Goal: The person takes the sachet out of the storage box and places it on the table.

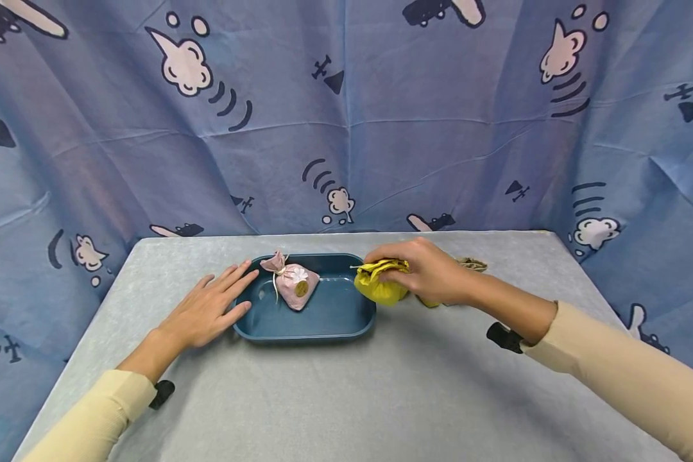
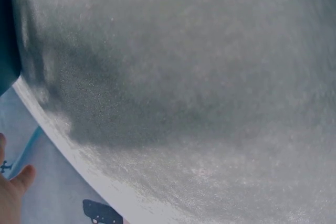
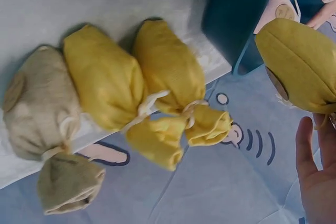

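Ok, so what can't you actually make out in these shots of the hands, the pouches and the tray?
- Head view: the right hand covers most of the yellow pouch it grips; the pouches behind it are nearly all hidden, only a beige tip shows.
- Left wrist view: almost only blurred table cloth; the left hand is cut off by the edge, the blue tray a dark sliver.
- Right wrist view: the pink pouch is mostly hidden by the tray wall and the held pouch.

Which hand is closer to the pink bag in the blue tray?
The left hand. It rests flat on the table, fingertips touching the tray beside the pink bag. The right hand is farther away, by the tray's other end, gripping a yellow bag.
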Available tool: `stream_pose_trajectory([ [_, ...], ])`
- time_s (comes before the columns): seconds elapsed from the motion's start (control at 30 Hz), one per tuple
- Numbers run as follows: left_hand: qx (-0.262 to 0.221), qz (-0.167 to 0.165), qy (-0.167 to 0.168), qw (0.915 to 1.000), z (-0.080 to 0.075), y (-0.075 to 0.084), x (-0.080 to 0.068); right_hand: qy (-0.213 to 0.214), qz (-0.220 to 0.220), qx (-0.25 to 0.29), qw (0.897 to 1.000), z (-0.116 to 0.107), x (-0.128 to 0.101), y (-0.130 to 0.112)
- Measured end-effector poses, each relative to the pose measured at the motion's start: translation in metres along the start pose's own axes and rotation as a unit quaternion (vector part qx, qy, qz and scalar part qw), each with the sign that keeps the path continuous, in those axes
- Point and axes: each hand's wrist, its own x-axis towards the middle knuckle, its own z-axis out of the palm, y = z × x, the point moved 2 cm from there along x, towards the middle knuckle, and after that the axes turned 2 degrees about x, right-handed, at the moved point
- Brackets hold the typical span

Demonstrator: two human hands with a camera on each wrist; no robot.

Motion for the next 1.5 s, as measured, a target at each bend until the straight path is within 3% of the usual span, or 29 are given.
stream_pose_trajectory([
  [0.23,0.001,0.0,-0.001,1.0,0.001,-0.001,0.0,0.015,-0.008,-0.007,1.0,-0.008,-0.011,0.011],
  [0.47,0.002,0.001,0.002,1.0,0.0,-0.001,-0.001,0.012,0.038,-0.026,0.999,-0.008,-0.023,0.02],
  [1.1,0.001,-0.003,-0.002,1.0,0.0,0.0,0.0,0.007,0.096,-0.062,0.993,0.012,-0.043,0.048],
  [1.5,0.004,0.002,0.004,1.0,0.0,0.0,0.0,0.002,0.111,-0.036,0.993,0.022,-0.047,0.061],
])
